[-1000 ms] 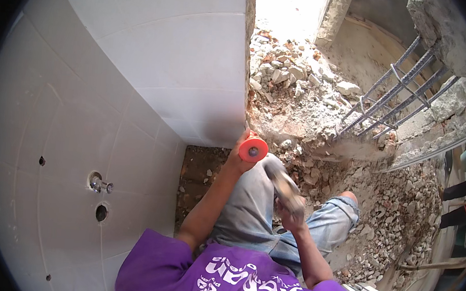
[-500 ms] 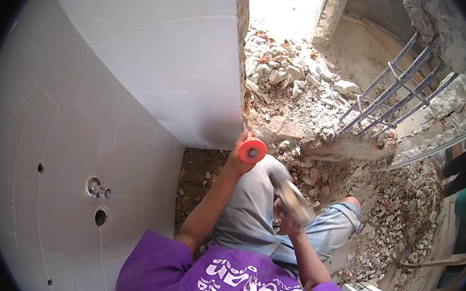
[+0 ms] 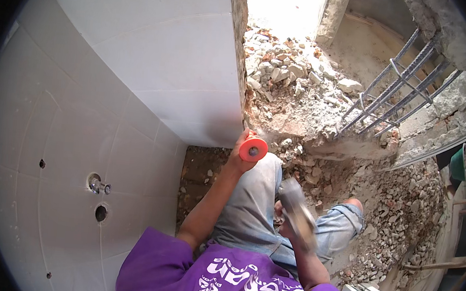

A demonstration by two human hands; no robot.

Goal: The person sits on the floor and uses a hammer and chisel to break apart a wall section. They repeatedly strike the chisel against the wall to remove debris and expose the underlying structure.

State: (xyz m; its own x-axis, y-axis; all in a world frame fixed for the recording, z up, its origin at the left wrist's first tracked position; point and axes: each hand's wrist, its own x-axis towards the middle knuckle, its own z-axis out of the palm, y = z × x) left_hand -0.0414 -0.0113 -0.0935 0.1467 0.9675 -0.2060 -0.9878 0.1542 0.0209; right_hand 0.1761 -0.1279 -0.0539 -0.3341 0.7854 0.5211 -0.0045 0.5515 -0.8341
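My left hand [image 3: 237,158] is wrapped round a chisel [image 3: 254,149] with a round orange hand guard. Its tip meets the broken lower edge of the white tiled wall [image 3: 192,100], and the guard faces up toward me. My right hand [image 3: 286,226] grips a hammer [image 3: 297,207], smeared by motion, above my bent right leg. The hammer is apart from the chisel, nearer my body, and partly covers the right hand.
Rubble [image 3: 399,210] covers the floor ahead and to the right. Bent steel rebar [image 3: 402,85] juts from broken concrete. A tap fitting [image 3: 96,184] sticks out of the left wall. At the far right are a green bucket [image 3: 457,164] and wooden pieces [image 3: 444,262].
The hammer has swung back toward my body and slightly right, away from the chisel. My left hand stays put. A dark shape at the far right has moved away, uncovering more of the green bucket.
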